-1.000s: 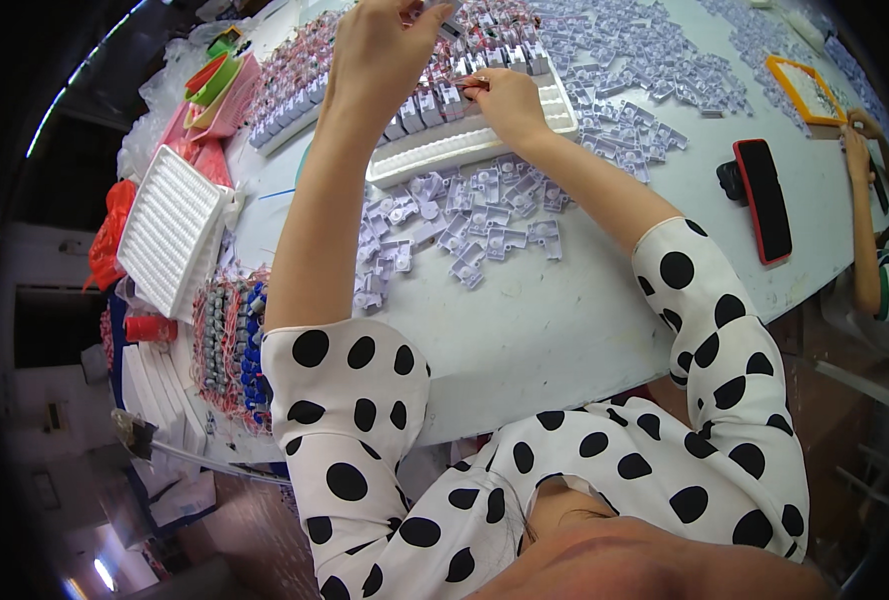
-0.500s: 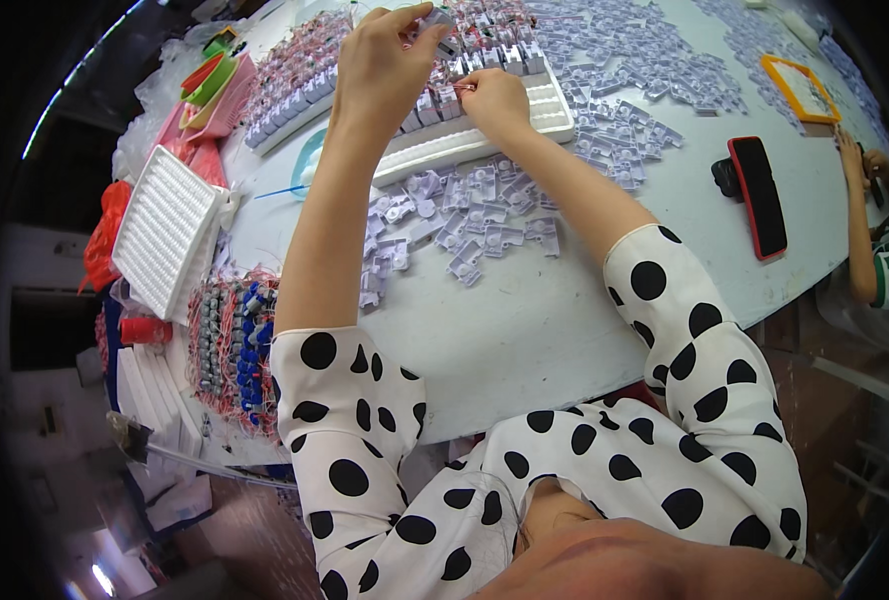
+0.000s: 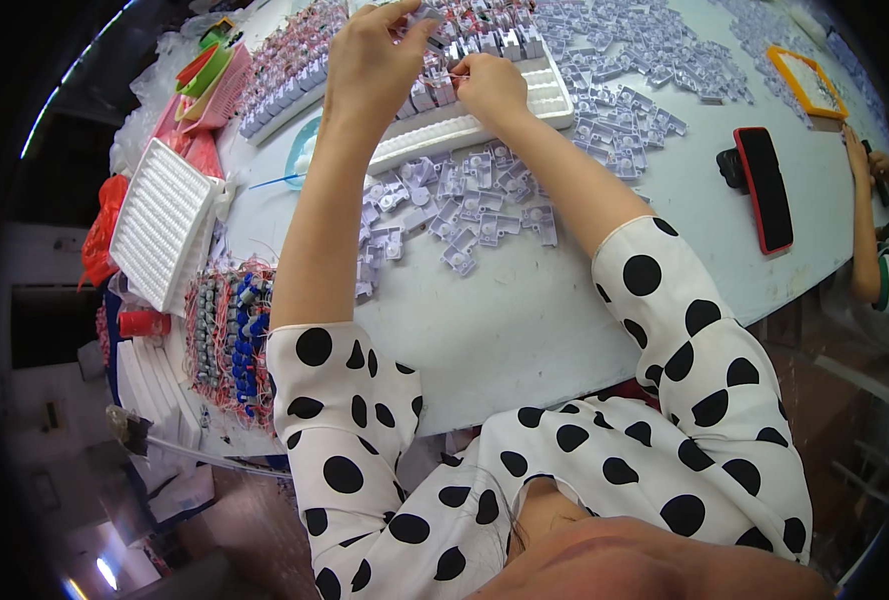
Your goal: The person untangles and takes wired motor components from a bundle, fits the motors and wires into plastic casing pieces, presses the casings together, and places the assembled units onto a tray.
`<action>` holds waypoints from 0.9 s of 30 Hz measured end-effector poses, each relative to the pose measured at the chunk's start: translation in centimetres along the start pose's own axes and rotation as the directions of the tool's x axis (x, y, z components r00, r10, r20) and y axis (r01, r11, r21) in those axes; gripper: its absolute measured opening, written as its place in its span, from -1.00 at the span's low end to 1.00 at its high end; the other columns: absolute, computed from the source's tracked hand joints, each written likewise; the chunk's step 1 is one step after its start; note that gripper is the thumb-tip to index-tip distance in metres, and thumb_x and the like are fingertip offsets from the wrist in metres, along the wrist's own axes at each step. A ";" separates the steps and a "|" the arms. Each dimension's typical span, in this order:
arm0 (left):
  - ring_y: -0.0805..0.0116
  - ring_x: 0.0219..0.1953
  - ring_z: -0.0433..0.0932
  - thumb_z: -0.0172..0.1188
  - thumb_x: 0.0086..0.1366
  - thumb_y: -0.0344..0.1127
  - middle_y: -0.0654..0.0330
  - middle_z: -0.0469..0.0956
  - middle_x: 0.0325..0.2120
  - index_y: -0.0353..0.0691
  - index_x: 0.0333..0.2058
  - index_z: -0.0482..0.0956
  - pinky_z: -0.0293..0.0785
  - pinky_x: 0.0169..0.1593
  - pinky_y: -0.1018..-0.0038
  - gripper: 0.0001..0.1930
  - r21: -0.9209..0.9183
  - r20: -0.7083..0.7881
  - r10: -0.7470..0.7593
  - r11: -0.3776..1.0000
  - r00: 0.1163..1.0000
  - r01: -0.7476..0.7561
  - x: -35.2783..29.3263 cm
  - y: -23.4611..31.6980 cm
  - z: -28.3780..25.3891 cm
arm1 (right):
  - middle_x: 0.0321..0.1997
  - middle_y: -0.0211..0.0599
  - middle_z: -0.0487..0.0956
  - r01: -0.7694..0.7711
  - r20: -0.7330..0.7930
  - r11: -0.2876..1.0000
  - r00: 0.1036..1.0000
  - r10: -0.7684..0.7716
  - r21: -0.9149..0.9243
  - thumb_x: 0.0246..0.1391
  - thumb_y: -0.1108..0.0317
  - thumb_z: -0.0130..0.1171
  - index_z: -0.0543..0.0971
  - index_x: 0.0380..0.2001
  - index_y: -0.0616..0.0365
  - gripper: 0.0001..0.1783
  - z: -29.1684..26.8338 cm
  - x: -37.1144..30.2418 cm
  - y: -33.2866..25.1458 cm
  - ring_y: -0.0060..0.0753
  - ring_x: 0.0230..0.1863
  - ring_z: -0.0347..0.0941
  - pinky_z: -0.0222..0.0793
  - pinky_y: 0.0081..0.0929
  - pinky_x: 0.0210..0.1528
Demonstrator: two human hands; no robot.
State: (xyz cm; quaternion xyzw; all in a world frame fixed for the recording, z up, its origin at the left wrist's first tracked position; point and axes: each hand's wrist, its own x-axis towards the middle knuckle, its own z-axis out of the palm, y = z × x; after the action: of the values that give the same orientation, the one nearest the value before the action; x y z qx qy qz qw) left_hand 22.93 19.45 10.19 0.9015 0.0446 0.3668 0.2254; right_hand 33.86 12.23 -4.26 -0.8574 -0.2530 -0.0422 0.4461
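Near the top of the view, my left hand (image 3: 373, 58) is closed, pinching a small pale plastic part (image 3: 428, 16) between thumb and fingers. Lower and to its right, my right hand (image 3: 492, 88) pinches thin reddish wires (image 3: 458, 77) at its fingertips. Both hands are over a white ribbed tray (image 3: 545, 98), where small pale housings (image 3: 423, 98) with wires stand in rows. My left hand and forearm cover part of the tray. Loose pale plastic housings (image 3: 483, 205) lie on the table just below it.
More loose housings (image 3: 625, 60) spread across the far right. A phone (image 3: 762, 190) lies at right, near an orange-framed tray (image 3: 808, 82) and another person's hand (image 3: 855, 155). At left are a white ribbed tray (image 3: 160, 225), wired motors (image 3: 230, 340) and a light-blue dish (image 3: 300, 155).
My right hand has moved slightly up and left, still pinching the wires. My left hand stays almost in place with the plastic part. The whole view has shifted a little.
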 end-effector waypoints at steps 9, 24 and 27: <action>0.27 -0.32 0.70 0.37 0.23 -0.15 0.06 0.71 -0.35 -0.21 -0.04 0.70 0.58 -0.18 0.40 -0.62 0.209 0.003 -0.075 0.975 0.997 0.072 0.5 -1.4 -0.5 | -0.10 -0.25 0.69 0.054 0.094 0.995 0.994 -0.046 -0.081 0.04 0.33 0.23 0.69 -0.12 -0.11 -0.71 -0.2 -0.1 0.2 -0.13 -0.06 0.62 0.51 -0.20 -0.03; 0.10 -0.24 0.68 0.34 0.21 -0.15 -0.02 0.68 -0.29 -0.23 -0.06 0.70 0.55 -0.06 0.28 -0.62 0.177 -0.056 -0.058 0.982 0.997 0.067 2.7 -0.6 0.2 | -0.13 -0.18 0.70 0.114 0.321 0.977 0.932 -0.168 0.180 0.02 0.44 0.20 0.71 -0.12 0.06 -0.68 -4.4 1.6 0.8 -0.16 -0.30 0.66 0.56 -0.27 -0.14; 0.03 -0.23 0.65 0.32 0.22 -0.19 -0.05 0.64 -0.29 -0.26 -0.08 0.70 0.53 -0.05 0.22 -0.65 0.127 -0.092 -0.023 0.991 0.995 0.035 3.6 -0.1 1.0 | -0.16 -0.19 0.70 0.172 0.262 0.975 0.943 -0.204 0.139 0.03 0.39 0.19 0.74 -0.20 0.00 -0.74 -3.5 2.3 1.7 -0.10 -0.18 0.63 0.52 -0.25 -0.06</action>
State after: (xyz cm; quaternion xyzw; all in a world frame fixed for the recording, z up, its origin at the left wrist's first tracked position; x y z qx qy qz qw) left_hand 26.17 20.07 11.82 0.8958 0.0915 0.4003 0.1701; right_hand 37.24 9.59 -2.70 -0.8000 -0.3953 0.0492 0.4487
